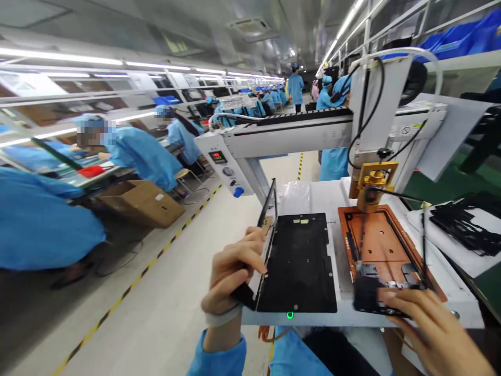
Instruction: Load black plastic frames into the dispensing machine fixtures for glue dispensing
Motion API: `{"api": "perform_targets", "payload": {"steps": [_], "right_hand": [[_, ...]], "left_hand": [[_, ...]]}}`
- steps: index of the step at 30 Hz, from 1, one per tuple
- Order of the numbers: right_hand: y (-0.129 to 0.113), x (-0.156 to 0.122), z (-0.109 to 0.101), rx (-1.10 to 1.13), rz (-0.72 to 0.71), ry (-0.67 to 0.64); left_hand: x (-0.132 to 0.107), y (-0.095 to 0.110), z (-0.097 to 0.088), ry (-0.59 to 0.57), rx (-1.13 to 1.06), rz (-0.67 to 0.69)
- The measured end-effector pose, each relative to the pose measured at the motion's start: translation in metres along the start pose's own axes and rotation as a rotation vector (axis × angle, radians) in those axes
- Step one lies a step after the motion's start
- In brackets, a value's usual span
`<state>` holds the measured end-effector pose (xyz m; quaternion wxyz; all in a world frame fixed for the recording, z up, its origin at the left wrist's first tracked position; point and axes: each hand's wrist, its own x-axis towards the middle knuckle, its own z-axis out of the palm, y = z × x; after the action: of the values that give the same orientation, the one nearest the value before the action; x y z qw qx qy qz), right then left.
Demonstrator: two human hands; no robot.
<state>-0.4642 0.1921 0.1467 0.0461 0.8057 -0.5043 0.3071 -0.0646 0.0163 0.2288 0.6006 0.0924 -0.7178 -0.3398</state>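
My left hand [237, 266] has its fingers curled round a thin flat panel with a black edge [269, 206], tilted up and seen almost edge-on. Just right of it, a black plate [299, 261] with cut edges and small holes lies flat on the white machine bed. My right hand [430, 318] pinches the near end of a thin black frame [368, 295] with grey pieces near that end. That frame lies over an orange fixture [371, 230], slightly blurred, its far part hard to make out. A brass-coloured machine head [373, 183] hangs above the fixture's far end.
A white gantry [293, 138] spans the bed, with a control box [225, 167] at its left end. Black frames [469, 219] are piled on white sheets at right. A cardboard box [141, 203] stands across the aisle, where people in blue work at benches.
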Motion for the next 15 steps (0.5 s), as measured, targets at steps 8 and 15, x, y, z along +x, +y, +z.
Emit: {"api": "perform_targets", "payload": {"steps": [8, 15], "right_hand": [[-0.088, 0.102, 0.13, 0.194, -0.108, -0.059], [-0.105, 0.094, 0.141, 0.146, -0.214, -0.095]], "left_hand": [[0.002, -0.004, 0.011, -0.055, -0.038, -0.002], [0.005, -0.001, 0.015, -0.058, -0.025, 0.011]]}}
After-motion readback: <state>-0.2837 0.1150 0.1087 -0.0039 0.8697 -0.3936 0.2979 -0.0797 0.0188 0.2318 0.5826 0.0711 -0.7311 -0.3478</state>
